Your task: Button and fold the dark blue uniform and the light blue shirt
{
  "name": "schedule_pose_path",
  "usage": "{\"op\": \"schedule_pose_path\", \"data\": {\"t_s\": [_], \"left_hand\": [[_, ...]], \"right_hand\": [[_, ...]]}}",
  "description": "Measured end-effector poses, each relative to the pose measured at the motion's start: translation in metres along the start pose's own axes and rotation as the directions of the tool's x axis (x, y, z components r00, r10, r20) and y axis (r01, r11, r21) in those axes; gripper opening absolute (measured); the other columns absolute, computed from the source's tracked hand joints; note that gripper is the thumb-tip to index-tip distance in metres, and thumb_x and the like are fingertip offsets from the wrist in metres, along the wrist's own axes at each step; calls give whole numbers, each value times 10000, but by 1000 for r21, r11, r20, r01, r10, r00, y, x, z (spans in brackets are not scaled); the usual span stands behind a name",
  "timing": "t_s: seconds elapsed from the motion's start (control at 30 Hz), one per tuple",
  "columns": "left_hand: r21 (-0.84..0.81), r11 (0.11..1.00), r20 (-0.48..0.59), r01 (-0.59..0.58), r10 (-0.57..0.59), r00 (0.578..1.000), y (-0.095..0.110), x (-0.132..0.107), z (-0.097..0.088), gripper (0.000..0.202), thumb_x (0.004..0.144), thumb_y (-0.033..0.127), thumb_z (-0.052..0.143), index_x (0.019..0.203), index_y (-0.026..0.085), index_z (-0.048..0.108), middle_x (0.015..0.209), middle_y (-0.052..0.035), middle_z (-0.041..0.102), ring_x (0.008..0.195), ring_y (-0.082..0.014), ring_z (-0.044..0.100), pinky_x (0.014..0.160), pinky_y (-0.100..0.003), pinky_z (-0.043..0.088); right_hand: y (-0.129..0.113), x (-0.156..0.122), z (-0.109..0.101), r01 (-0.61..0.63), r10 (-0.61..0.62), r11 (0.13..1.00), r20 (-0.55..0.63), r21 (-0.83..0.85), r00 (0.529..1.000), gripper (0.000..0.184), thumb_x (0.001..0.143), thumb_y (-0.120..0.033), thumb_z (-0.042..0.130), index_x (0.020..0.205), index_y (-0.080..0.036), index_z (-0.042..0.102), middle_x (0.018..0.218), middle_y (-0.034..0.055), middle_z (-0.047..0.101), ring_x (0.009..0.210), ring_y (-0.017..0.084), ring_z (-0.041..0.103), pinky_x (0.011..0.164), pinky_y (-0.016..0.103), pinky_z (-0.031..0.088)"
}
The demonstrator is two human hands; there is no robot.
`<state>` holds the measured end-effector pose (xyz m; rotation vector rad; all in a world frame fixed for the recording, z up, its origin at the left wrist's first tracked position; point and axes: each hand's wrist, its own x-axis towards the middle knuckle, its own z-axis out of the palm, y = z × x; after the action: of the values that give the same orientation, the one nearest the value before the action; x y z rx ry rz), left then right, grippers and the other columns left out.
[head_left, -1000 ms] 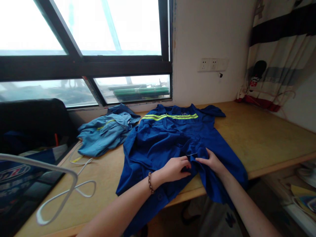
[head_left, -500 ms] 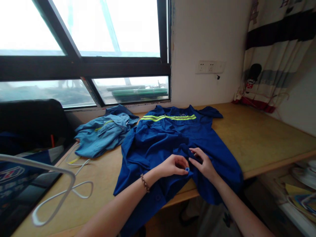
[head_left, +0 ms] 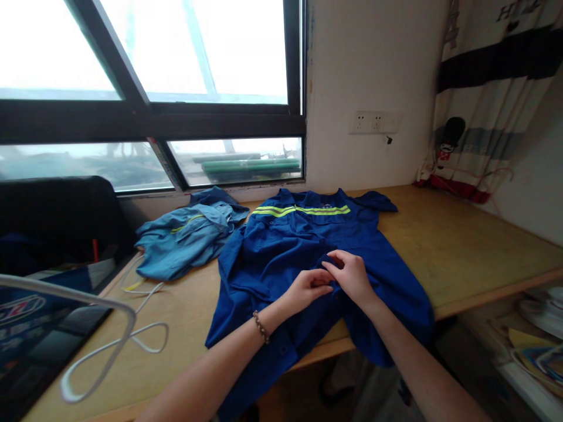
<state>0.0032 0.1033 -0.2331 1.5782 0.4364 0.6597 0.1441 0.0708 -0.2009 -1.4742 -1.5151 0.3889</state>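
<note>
Closely paired over the near middle of a blue jacket (head_left: 272,264), both hands work at one small patch of cloth. The right hand (head_left: 350,275) comes in from the right, thumb and fingertips drawn narrow on a raised fold of the jacket. The left hand (head_left: 308,289), with a braided bracelet (head_left: 260,327) at its wrist, is curled just beside it; whether its fingertips grip cloth cannot be told, since the fingers cover the spot.

The step in hand looks like fine fingertip work on the front edge of the garment. From this pose, the next move seems to call for a steady right pinch while the left fingers meet the same fold.

The jacket lies spread on a wooden table (head_left: 475,246), its yellow stripe (head_left: 303,210) at the far end and its hem hanging over the near edge. A button (head_left: 282,350) shows on the near left part. Farther left lies a crumpled light blue garment (head_left: 180,234), with a white cable (head_left: 101,299) nearer.
</note>
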Motion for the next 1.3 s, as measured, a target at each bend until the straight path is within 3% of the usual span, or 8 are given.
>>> {"op": "schedule_pose_path", "data": {"t_s": [0.1,0.23,0.33,0.47,0.83,1.07,1.2,1.3], "left_hand": [[-18,1000,-94,-18,16,995,0,1,-2,293,701,276,632,943,114,596,897,-74,632,804,-160,570,745,-268,430],[-94,995,-212,-42,21,977,3,0,-3,280,699,277,640,916,140,528,692,0,610,603,-86,535,565,-187,394],[-87,996,-259,-22,-2,966,5,0,-4,269,658,287,676,796,134,504,590,23,581,515,-65,501,495,-163,347],[-90,996,-212,0,-19,977,7,1,-3,268,598,280,717,719,122,537,626,-3,610,578,-97,554,554,-191,403],[119,993,-242,11,19,970,5,-2,-5,215,605,322,701,685,125,666,655,-30,651,579,-120,559,562,-206,419],[207,978,-188,-10,50,981,12,-3,-4,209,669,322,648,698,115,655,637,-23,626,571,-111,527,548,-199,396],[392,917,-129,-81,142,981,12,-5,-3,174,710,293,613,699,122,644,625,-12,602,568,-98,497,538,-188,371],[484,864,-90,-138,206,974,10,-6,-3,132,734,255,590,712,131,632,648,-8,596,585,-93,495,554,-183,367]], "right_hand": [[5,1,3,-171,164,956,49,239,985,158,670,-313,627,691,-156,623,659,23,630,617,157,570,574,254,419],[11,-10,4,-386,348,705,184,595,919,236,607,-352,697,679,-146,607,617,3,626,539,124,557,520,221,414],[12,-18,2,-525,393,493,361,693,846,285,586,-374,719,720,-143,621,590,3,625,488,112,554,483,209,420],[10,-21,-3,-603,396,380,465,702,791,311,589,-390,721,747,-134,640,567,8,622,456,94,551,458,183,425],[8,-25,-15,-615,306,430,534,661,788,268,673,-385,661,712,-120,657,588,20,629,520,104,559,534,209,424],[8,-21,-20,-635,391,457,501,622,772,346,667,-469,633,693,-125,664,566,13,594,508,84,526,506,192,399],[10,-20,-21,-630,432,601,464,492,774,292,596,-380,704,743,-129,677,606,11,602,522,70,511,485,168,371],[9,-21,-20,-562,437,740,372,370,819,273,577,-353,710,725,-126,676,618,22,617,524,76,504,452,162,344]]}}
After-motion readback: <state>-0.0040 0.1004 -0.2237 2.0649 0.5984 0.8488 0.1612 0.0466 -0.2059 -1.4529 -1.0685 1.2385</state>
